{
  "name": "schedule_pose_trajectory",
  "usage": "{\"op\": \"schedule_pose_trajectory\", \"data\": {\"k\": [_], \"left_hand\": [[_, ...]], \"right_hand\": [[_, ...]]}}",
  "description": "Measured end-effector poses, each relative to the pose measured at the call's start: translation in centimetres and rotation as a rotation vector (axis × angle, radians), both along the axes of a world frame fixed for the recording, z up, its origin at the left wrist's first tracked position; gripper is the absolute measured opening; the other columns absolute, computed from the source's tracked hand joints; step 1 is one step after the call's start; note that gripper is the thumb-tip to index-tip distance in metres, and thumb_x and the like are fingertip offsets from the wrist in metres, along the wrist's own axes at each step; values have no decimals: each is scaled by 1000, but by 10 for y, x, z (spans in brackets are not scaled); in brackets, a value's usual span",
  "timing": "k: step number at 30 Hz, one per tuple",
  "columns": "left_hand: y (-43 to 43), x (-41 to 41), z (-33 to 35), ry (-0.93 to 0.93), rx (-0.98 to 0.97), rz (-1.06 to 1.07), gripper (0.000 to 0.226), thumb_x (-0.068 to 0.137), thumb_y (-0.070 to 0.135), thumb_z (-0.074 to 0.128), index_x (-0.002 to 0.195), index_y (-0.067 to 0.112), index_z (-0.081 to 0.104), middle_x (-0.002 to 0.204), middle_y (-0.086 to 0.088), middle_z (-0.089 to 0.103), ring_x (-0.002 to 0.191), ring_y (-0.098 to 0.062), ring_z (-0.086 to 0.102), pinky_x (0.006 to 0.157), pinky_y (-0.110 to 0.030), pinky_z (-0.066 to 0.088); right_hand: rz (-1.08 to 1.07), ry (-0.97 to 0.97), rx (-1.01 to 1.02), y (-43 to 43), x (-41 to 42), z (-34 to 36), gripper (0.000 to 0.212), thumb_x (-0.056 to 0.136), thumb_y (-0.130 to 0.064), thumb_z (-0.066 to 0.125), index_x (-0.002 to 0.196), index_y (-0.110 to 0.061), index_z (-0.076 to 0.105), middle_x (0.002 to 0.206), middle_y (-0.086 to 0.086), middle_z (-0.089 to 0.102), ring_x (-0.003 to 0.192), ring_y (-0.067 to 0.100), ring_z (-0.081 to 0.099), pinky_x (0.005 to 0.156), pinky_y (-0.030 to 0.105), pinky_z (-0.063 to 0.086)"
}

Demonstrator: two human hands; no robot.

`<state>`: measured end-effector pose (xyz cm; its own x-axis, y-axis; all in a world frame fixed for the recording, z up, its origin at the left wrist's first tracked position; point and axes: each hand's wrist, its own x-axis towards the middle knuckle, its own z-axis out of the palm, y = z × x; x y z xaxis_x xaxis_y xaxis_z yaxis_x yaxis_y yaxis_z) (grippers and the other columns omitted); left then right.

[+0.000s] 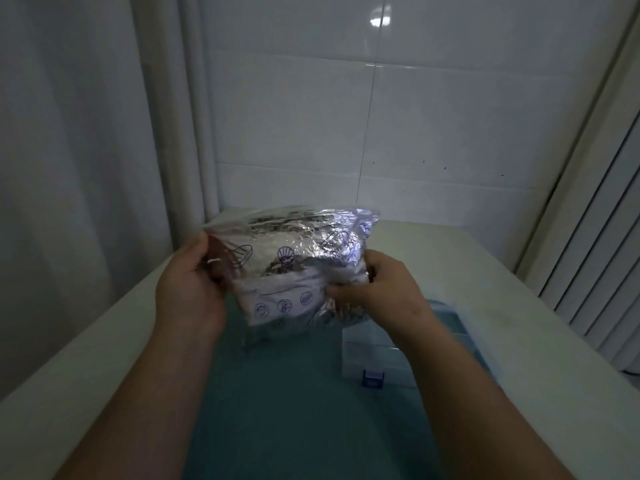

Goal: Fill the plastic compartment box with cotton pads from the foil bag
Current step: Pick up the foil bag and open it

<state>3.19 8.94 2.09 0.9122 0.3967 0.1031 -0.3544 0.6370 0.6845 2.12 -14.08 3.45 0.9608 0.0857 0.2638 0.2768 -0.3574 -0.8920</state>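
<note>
The foil bag point(294, 268) was held up in both hands above the teal mat point(277, 393), clear of the table point(519, 358), with its top edge toward the wall. It looked light and soft: crinkled silver film with a clear printed front, bulging with what seemed to be white cotton pads point(277, 292), though they were too dim to make out singly. Such a bag would likely crumple under any firm squeeze and slide a little between the fingers, so the side edges or the flat top strip seemed the best places to take hold; gripping the belly would only crush the pads. The left hand point(190, 282) was closed on the bag's left edge, thumb on the near face and fingers hidden behind. The right hand point(377, 285) was closed on the lower right side, its fingers point(341, 292) curled tight into the film and pinching a fold. Neither hand was slack. Whether the top was sealed or open could not be told. The box point(374, 355) sat on the mat just right of and below the bag, partly hidden by the right forearm, with a blue latch point(373, 379) at its near edge; its compartments could not be seen, so nothing showed of any pads inside.
</note>
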Motion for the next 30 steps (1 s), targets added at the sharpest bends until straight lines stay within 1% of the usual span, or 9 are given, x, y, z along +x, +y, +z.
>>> {"op": "schedule_pose_trajectory", "data": {"k": [3,6,10,12,15,18,22,25,30], "left_hand": [[4,-2,0,122,147,-29,42,96,54,40,78,22,60,63,5,40,46,-9,28,43,-23,21],[2,-7,4,246,303,-211,63,93,70,20,73,20,52,58,-1,38,40,-13,24,43,-18,17],[9,-11,10,414,464,-431,76,87,79,14,91,17,58,56,-14,51,42,-18,39,42,-18,30],[14,-10,9,433,478,-516,74,89,76,18,105,19,63,74,-22,66,53,-29,59,46,-26,45],[18,-9,9,445,479,-516,51,94,50,35,113,14,67,105,-20,72,86,-35,67,73,-44,55],[18,-6,8,377,457,-465,34,87,24,52,112,9,68,110,-20,70,90,-33,68,79,-51,57],[15,-5,3,300,428,-387,22,89,-5,46,89,8,63,78,-8,70,63,-19,68,55,-34,60],[13,-5,-2,259,411,-353,30,87,-17,41,86,6,61,71,-9,66,56,-18,64,53,-30,58],[7,-5,-7,185,375,-313,36,84,-22,41,82,11,54,74,-15,58,55,-20,57,55,-32,55]], "right_hand": [[-53,-115,3,2,5,2,52,57,-31,85,97,-6,64,90,10,72,86,29,69,77,51,57],[-89,-204,-27,5,8,4,34,68,-20,84,97,-19,66,83,-7,70,71,3,63,66,25,53],[-153,-313,-208,12,19,-1,21,74,-20,77,91,-22,64,89,-2,57,72,10,53,62,23,43],[-159,-316,-256,13,21,-5,19,78,-12,72,92,-23,65,92,-4,51,75,7,51,64,15,40],[-89,-240,-203,11,18,-8,31,80,2,65,100,-21,71,101,-8,56,81,-6,53,69,0,39],[25,-47,78,12,17,-11,38,85,3,55,104,-23,75,109,-7,70,93,-1,64,83,17,51],[69,217,579,14,14,-6,16,88,-15,60,90,-11,76,96,4,72,89,19,66,81,38,48],[23,272,608,12,16,-9,35,95,-35,57,127,-20,52,114,6,65,98,27,67,87,48,55],[34,364,546,10,23,-20,72,79,-53,72,135,-16,46,119,12,66,96,27,71,87,50,56]]}}
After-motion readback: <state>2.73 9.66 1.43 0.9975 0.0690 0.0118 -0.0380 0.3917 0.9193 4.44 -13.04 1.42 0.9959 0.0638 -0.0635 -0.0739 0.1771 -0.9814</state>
